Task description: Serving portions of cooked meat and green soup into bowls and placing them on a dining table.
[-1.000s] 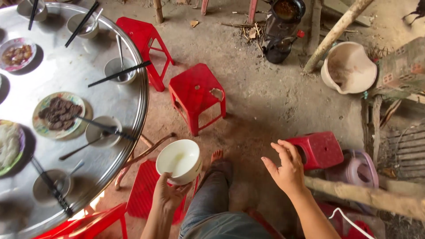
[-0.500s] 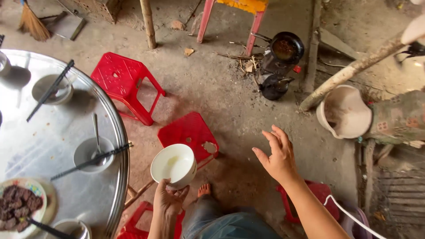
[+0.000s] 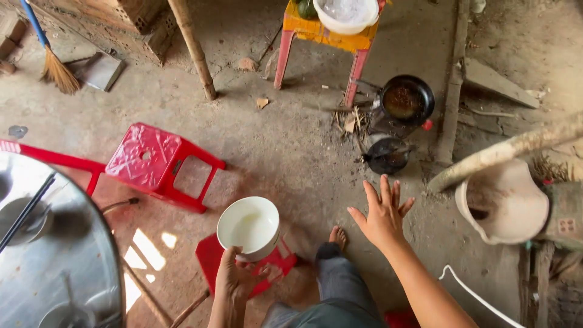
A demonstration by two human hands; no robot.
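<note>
Three red stools (image 3: 159, 163), two hands (image 3: 382, 215)

A bare dirt floor (image 3: 285, 146) fills the view, with sun patches (image 3: 146, 249) beside the round metal counter (image 3: 67, 273) at the left. A red stool (image 3: 152, 161) stands near it. A brick wall (image 3: 103, 18) and a wooden post (image 3: 191, 45) rise at the top left, with a broom (image 3: 51, 61) close by. An orange stool (image 3: 322, 36) stands at the top.

Dirt floor (image 3: 285, 146) (red stools (image 3: 159, 163), black pan (image 3: 405, 100), broom (image 3: 51, 61))
</note>
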